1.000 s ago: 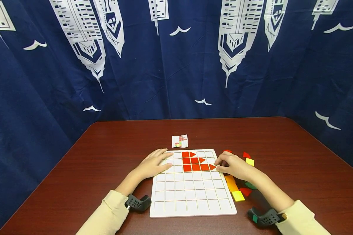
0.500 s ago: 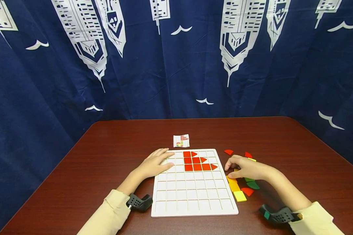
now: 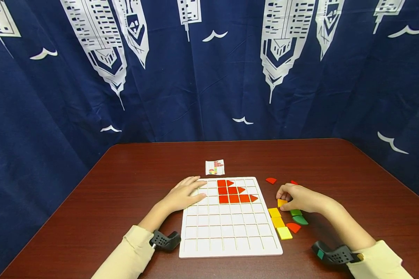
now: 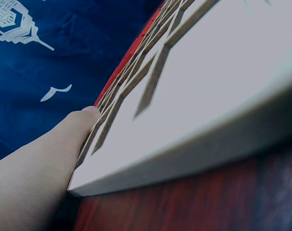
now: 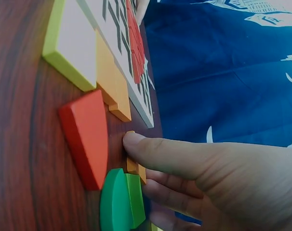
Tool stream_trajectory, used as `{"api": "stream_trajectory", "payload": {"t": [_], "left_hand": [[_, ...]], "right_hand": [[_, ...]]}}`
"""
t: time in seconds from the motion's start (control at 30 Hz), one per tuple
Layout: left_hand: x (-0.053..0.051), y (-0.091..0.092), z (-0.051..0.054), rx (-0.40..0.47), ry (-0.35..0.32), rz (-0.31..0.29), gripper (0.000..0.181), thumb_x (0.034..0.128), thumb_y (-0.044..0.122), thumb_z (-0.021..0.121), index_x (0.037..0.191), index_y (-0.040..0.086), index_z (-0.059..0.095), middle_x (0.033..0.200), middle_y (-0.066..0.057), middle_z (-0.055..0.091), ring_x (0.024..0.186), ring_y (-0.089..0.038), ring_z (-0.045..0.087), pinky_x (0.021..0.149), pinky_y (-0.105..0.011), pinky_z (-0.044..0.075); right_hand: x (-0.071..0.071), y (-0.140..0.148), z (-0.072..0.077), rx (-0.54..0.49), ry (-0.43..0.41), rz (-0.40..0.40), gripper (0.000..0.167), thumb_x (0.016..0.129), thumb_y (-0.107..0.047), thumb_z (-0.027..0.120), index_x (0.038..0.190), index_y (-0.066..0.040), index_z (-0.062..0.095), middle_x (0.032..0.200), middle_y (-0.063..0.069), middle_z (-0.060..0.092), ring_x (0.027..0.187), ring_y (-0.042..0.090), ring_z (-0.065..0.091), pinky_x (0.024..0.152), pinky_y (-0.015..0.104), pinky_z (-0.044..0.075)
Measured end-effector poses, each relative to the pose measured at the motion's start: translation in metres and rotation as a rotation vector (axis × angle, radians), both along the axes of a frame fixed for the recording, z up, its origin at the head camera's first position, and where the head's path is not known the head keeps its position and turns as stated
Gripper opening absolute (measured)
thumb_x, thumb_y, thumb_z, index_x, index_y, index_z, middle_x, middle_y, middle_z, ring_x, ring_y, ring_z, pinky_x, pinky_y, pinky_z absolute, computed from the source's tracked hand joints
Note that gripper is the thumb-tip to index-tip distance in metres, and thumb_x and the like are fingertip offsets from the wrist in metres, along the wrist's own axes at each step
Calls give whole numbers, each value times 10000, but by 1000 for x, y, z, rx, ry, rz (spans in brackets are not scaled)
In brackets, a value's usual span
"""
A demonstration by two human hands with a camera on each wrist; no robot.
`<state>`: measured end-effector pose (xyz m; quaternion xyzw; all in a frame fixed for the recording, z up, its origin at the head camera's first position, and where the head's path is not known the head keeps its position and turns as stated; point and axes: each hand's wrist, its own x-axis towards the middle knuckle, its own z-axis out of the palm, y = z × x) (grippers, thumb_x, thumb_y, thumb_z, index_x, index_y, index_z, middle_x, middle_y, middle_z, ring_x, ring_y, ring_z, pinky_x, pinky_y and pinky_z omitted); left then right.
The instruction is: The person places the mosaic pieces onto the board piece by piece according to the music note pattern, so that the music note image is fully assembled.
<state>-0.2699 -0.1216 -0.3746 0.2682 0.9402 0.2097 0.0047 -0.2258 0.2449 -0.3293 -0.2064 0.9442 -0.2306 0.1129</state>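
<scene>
My left hand (image 3: pixel 184 195) rests with extended fingers on the upper left edge of a white gridded board (image 3: pixel 209 232). In the left wrist view the thumb (image 4: pixel 83 120) lies against the board's edge. Red squares (image 3: pixel 223 191) and red triangles (image 3: pixel 253 198) fill parts of the board's top three rows. Right of the board, my right hand (image 3: pixel 302 197) pinches an orange square tile (image 3: pixel 282 202) between thumb and fingers, low over the table. The right wrist view shows the thumb on that orange tile (image 5: pixel 132 166); the fingertips beyond are partly hidden.
Orange tiles (image 3: pixel 277 222) and a yellow square (image 3: pixel 284 233) lie along the board's right edge. Near them are red curved pieces (image 3: pixel 293 227), a dark green piece (image 3: pixel 300 220) and a light green one (image 3: pixel 295 212). A small pattern card (image 3: pixel 214 167) lies behind the board.
My right hand has left the red triangle on the board's third row and moved right to the loose orange tile, which it now pinches. The left hand has stayed on the board.
</scene>
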Motion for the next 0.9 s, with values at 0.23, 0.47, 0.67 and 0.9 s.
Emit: {"api": "stream_trajectory", "payload": {"t": [0.23,0.47,0.67,0.9], "left_hand": [[1,0,0,13,0,-5,517,898,499,468,1363,277,423,1483,-46,294,1391,-269,204,1104,-518,184],[1,1,1,10,-10,1,521,896,506,465,1365,285,418,1488,-33,288,1395,-268,195,1116,-505,165],[0,1,1,8,-8,1,524,896,508,466,1368,286,413,1487,-32,287,1395,-260,195,1117,-500,164],[0,1,0,4,-6,8,529,892,522,461,1367,292,414,1489,-25,285,1398,-261,189,1124,-492,150]], "right_hand": [[-2,-2,-2,-12,8,-1,256,768,-158,705,923,-101,510,853,7,523,796,148,479,654,235,411],[-2,-5,-2,-24,107,14,206,793,-86,670,934,-100,520,781,-16,535,710,107,461,600,210,375],[-2,-12,-1,-44,190,-42,210,799,-85,668,970,-77,547,843,4,591,780,140,515,666,269,439],[1,-34,-1,-85,204,-91,213,811,-147,669,983,-115,548,818,-20,591,683,116,483,581,229,399]]}}
